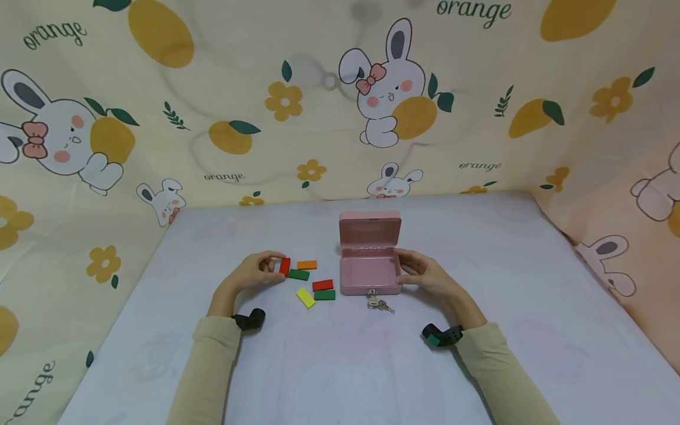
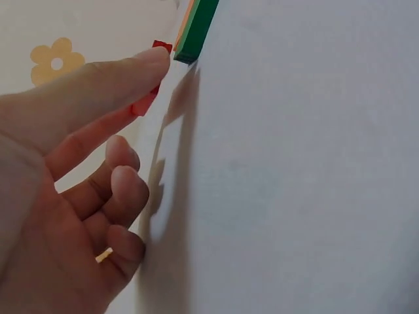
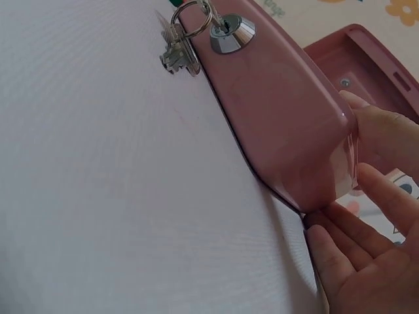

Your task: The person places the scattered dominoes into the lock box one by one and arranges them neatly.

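My left hand [image 1: 256, 270] pinches a red block [image 1: 285, 266] between thumb and forefinger, the other fingers loosely bent in the left wrist view. Right by it lie a green block [image 1: 299, 275] and an orange block [image 1: 307, 265]. A pink metal cash box [image 1: 355, 290] stands with its lid [image 1: 369, 232] raised and nothing inside. At its right side my right hand [image 1: 429, 276] grips the wall, thumb at the rim and fingers along the outside. From the front lock [image 3: 234, 34] hang keys on a ring [image 3: 180, 55].
Left of the box, another red block [image 1: 323, 285], a second green block [image 1: 324, 295] and a yellow block [image 1: 305, 298] lie flat on the white tabletop [image 1: 340, 366]. Behind the table hangs a printed cloth [image 1: 324, 130] with rabbits and oranges.
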`<state>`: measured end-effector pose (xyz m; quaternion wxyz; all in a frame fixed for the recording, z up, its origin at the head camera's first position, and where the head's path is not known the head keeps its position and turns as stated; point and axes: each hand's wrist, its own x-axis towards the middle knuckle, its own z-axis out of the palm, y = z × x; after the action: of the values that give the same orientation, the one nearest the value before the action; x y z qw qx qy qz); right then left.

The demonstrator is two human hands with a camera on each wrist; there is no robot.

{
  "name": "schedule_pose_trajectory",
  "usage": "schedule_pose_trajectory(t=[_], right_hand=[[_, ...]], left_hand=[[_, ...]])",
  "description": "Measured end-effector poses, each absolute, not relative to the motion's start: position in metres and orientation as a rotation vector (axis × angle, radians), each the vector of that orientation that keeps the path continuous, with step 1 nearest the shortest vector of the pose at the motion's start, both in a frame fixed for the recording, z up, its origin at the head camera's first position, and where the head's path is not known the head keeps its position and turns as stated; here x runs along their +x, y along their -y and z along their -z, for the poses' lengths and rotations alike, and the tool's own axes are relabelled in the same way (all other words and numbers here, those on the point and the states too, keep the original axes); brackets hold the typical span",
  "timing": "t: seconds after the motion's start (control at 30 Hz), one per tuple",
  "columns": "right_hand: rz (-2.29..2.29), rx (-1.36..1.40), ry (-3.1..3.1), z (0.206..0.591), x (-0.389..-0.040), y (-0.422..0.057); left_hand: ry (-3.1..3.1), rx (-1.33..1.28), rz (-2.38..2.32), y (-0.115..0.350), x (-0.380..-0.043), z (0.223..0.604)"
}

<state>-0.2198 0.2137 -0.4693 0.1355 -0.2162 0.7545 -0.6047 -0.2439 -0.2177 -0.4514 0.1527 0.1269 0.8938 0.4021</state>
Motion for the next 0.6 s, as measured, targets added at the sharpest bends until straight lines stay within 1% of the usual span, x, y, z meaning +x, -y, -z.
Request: schedule_pose_trajectory(t=[0.27,0.6], right_hand=[[1.761,-0.620,-2.121,0.472,-0.220,-0.216],[1.763,-0.560,-2.107,0.472,-0.220,-0.216]], left_hand=[[-2.614,0.375,-1.198,0.214,-0.236,0.451],[-2.647,0.384,-1.289,0.193,-0.227,0.440]])
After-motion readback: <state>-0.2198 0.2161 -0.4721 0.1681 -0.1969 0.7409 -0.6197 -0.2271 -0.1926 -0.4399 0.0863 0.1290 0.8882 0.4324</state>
